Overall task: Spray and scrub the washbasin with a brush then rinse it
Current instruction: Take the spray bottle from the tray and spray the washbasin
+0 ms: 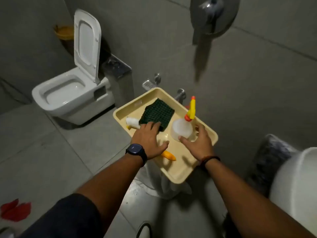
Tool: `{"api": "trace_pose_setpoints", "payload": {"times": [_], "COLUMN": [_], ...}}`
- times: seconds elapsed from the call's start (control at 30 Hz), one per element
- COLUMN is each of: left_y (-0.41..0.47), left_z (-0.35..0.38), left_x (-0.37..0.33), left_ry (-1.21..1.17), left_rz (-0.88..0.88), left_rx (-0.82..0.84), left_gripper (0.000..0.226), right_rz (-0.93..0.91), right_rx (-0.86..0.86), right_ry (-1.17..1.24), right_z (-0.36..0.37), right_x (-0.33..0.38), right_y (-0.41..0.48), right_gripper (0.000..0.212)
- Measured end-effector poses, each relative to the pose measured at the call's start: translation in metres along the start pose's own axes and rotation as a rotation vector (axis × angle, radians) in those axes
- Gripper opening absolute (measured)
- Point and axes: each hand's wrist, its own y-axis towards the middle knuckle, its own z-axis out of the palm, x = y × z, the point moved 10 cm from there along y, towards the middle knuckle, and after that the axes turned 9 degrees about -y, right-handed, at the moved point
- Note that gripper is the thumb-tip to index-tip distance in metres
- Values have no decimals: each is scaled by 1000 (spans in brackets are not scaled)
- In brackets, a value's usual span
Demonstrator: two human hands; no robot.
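Bathroom tray [173, 174] | left hand [147, 140] splayed, hiding brush [169, 155] | right hand [197, 143] unclosed beside spray bottle [182, 128]

No readable text, label, brand or number is showing anywhere. The spray bottle [182, 129], the small white bottle [133, 123] and the beige tray [178, 174] are presenting plain surfaces at this sharpness. The wristwatch [136, 150] is showing only a dark face with a faint mark too small to read.

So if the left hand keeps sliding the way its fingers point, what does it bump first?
The left hand points at the green scrub pad in the tray; its fingertips look already on the pad's near edge, though depth is unclear.
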Motion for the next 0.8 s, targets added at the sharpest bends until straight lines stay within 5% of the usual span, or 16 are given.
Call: {"api": "trace_pose_setpoints", "payload": {"times": [0.37,0.5,0.7,0.8], "left_y": [29,30,31,32], "left_z": [58,59,53,39], "left_x": [70,68,50,15], "left_ry": [38,37,87,67], "left_rz": [47,69,96,155], "left_rx": [-4,-13,38,11], "left_gripper": [70,66,75,73], "right_rz": [21,32,-206,-227], "right_rx": [-98,-126,-178,-276], "right_ry": [287,268,179,320], "right_z": [34,37,9,-45], "right_x": [-13,-11,37,49], "right_y": [106,118,96,80], "right_gripper": [81,49,49,68]}}
